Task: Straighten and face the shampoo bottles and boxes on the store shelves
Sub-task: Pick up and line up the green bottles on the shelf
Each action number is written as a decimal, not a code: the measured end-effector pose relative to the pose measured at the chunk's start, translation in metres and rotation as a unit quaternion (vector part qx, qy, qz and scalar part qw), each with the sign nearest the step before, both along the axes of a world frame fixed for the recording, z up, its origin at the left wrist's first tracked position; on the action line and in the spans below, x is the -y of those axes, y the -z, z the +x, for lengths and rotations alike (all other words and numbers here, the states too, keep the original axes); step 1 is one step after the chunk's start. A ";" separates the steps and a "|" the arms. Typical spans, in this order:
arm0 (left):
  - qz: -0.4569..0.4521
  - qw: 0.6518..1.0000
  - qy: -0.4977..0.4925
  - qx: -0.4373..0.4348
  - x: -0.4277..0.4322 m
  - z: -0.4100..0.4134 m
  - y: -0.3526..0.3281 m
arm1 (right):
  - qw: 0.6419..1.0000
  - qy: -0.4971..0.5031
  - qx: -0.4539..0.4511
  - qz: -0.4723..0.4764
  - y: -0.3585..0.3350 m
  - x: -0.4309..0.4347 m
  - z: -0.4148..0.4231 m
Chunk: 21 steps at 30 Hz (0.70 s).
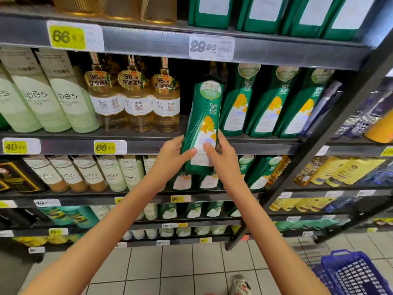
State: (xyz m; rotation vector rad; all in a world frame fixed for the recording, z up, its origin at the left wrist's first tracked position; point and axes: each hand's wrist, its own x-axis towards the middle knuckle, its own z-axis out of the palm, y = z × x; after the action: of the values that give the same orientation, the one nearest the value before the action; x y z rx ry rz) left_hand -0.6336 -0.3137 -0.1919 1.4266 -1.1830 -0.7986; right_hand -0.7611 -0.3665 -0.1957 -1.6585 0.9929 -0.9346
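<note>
As left hand [174,154] and right hand [221,155] clasp its base, tall green plastic shampoo bottle [203,122] faces label-out, mid-frame | likely aim — gap [187,96] beside matching green bottles [270,105].

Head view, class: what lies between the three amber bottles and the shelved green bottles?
One green bottle, gripped by the left hand and the right hand, shown in the head view.

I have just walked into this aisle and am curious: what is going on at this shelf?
A person is tidying shampoo. The left hand and the right hand grip a green bottle by its lower part, in front of the shelf, label facing out. It is not yet on the shelf; a gap shows between the amber bottles and the row of green bottles.
</note>
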 end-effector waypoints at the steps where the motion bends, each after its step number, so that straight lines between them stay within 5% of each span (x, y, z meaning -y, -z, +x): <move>1: -0.003 1.000 -0.002 0.002 0.006 0.001 -0.003 | 1.000 0.009 -0.005 -0.007 -0.002 0.005 0.003; 21: -0.074 0.992 -0.096 0.044 0.078 0.021 0.000 | 0.998 0.044 0.013 -0.041 -0.019 0.060 0.043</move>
State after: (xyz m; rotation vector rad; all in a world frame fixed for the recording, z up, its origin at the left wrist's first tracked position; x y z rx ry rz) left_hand -0.6128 -0.3914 -0.1921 1.4381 -1.1279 -0.5084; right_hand -0.7185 -0.4261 -0.1764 -1.6777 1.0280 -1.0663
